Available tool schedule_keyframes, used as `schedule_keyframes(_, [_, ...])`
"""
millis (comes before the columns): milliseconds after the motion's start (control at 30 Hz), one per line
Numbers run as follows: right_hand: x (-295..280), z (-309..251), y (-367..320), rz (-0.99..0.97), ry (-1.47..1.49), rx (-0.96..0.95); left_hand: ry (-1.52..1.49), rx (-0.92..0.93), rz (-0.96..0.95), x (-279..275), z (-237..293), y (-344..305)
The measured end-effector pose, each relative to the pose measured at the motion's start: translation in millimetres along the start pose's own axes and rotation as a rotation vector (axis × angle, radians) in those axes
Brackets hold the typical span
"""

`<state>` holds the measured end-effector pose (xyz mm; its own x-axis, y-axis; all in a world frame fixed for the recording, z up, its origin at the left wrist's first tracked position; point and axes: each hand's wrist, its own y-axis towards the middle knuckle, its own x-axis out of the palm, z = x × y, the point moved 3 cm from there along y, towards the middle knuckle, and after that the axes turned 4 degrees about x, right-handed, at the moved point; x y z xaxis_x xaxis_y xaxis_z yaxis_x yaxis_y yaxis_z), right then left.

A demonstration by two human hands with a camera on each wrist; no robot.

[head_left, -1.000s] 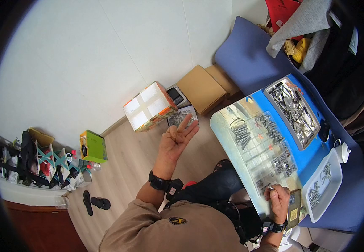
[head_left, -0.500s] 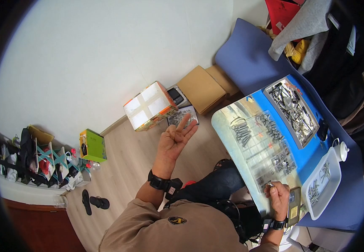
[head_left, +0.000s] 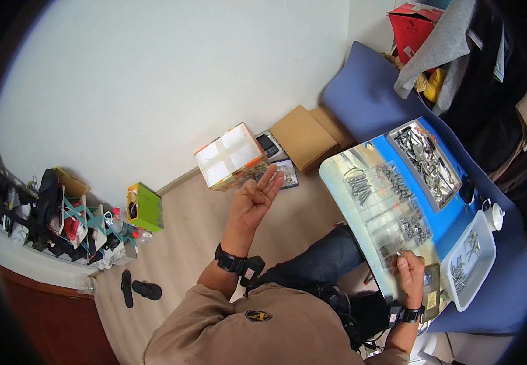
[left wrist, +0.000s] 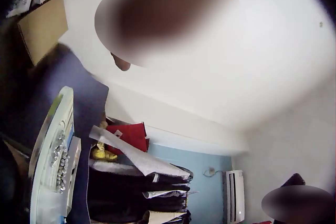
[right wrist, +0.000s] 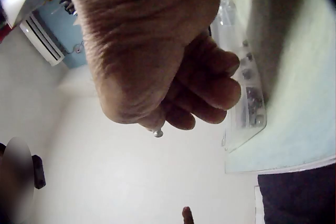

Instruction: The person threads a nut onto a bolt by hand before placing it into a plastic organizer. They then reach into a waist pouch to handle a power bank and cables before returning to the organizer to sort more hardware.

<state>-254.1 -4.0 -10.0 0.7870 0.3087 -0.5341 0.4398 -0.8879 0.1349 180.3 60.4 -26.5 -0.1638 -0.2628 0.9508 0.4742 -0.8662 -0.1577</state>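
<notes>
My left hand (head_left: 252,204) is raised in the air left of the table, several fingers extended and at least one folded toward the palm, holding nothing visible. In the left wrist view, blur hides most of it; one fingertip (left wrist: 122,63) shows. My right hand (head_left: 411,277) pinches a small metal piece (head_left: 400,255) over the near end of the clear compartment case (head_left: 374,214). The right wrist view shows that hand (right wrist: 152,50) with curled fingers and the rounded metal end (right wrist: 158,133) sticking out.
Beyond the case lies a tray of mixed hardware (head_left: 425,164). A white bin (head_left: 487,267) with screws and a phone (head_left: 432,292) are by my right hand, and a white lidded container (head_left: 495,215) stands behind. Cardboard boxes (head_left: 303,139) stand on the floor.
The head view has shifted, so the table, boxes and chair appear farther right. Both hands keep much the same pose, the right one still pinching the metal piece.
</notes>
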Motion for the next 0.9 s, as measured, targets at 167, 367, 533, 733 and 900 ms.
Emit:
schedule_keyframes(167, [0.9,-3.8,-0.6,-0.036,-0.005,-0.023,0.001,-0.088,-0.086,-3.4,-1.3,-12.1])
schedule_keyframes(367, [-0.8,-9.6,-0.6,-0.045,-0.102,-0.031,0.204,-0.098,0.066,14.4,-11.2,-28.5])
schedule_keyframes(533, [1.5,-10.6,-1.2,-0.075,-0.133,-0.128,0.233,-0.171,-0.009,15.6,-30.1,-35.4])
schedule_keyframes(733, [1.7,-14.1,-2.1,-0.041,-0.153,-0.216,0.336,-0.214,-0.099,19.9,-47.1,-42.0])
schedule_keyframes(900, [1.3,-12.9,-1.6,-0.081,-0.207,-0.227,0.384,-0.224,-0.062,21.9,-47.3,-42.3])
